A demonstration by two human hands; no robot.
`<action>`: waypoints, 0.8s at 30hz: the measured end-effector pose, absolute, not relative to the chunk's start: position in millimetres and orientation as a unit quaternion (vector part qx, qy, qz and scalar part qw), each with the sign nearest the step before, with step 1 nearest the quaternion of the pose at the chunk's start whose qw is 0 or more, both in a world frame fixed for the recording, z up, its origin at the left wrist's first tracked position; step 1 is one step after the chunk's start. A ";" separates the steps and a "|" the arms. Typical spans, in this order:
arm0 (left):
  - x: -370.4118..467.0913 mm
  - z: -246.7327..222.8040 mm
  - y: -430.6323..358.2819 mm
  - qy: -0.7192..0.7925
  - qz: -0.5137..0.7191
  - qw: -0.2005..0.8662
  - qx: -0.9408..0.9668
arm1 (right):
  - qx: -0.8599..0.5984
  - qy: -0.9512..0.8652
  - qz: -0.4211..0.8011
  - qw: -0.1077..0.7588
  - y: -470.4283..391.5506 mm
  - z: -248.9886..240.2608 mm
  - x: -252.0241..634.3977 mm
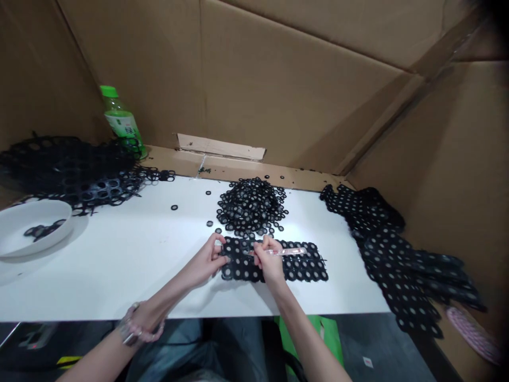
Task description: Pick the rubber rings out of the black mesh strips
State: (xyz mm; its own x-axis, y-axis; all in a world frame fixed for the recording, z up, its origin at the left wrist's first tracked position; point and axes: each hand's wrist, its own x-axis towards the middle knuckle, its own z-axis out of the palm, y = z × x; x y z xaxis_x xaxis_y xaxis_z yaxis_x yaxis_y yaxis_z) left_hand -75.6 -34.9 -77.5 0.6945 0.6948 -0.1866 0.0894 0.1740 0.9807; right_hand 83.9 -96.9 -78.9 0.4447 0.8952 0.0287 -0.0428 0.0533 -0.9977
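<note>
A black rubber sheet point(306, 268) with rows of round rings lies flat near the table's front edge. My left hand point(210, 255) grips its left end, thumb and fingers closed on the edge. Over the sheet's middle, my right hand point(270, 260) is closed around a thin clear stick-like tool point(294, 251), whose tip points left onto the sheet. What the tip touches is too small to make out. Just behind the sheet rises a heap of small black rings point(252, 204), with a few loose ones around it.
At the left stand a white bowl point(59, 236) holding some black pieces, a tangle of black perforated scrap point(59, 164) and a green-capped bottle point(123, 124). More ringed black sheets point(382, 239) hang over the table's right edge. Cardboard walls point(278, 79) enclose the white table point(139, 270).
</note>
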 end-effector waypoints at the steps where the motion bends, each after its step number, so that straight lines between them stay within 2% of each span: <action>1: -75.4 -78.3 -34.4 0.328 0.212 0.691 0.609 | -0.571 -0.359 0.373 0.637 -97.5 -79.0 87.2; 6: -72.4 -73.8 -33.2 0.348 0.192 0.625 0.672 | -0.575 -0.409 0.370 0.604 -100.5 -79.8 89.6; 11: -66.8 -61.5 -45.6 0.411 0.167 0.399 0.803 | -0.598 -0.434 0.331 0.587 -102.2 -78.7 87.0; 13: -67.0 -58.1 -51.8 0.412 0.169 0.340 0.828 | -0.600 -0.427 0.323 0.595 -102.6 -77.6 87.4; 15: -69.0 -54.9 -55.9 0.408 0.178 0.342 0.828 | -0.591 -0.410 0.337 0.607 -103.0 -76.7 87.7; 19: -72.2 -49.9 -55.5 0.402 0.201 0.429 0.784 | -0.585 -0.367 0.375 0.619 -104.4 -76.3 87.4; 24: -68.4 -57.1 -47.9 0.410 0.190 0.496 0.742 | -0.600 -0.404 0.354 0.593 -106.4 -78.9 87.9</action>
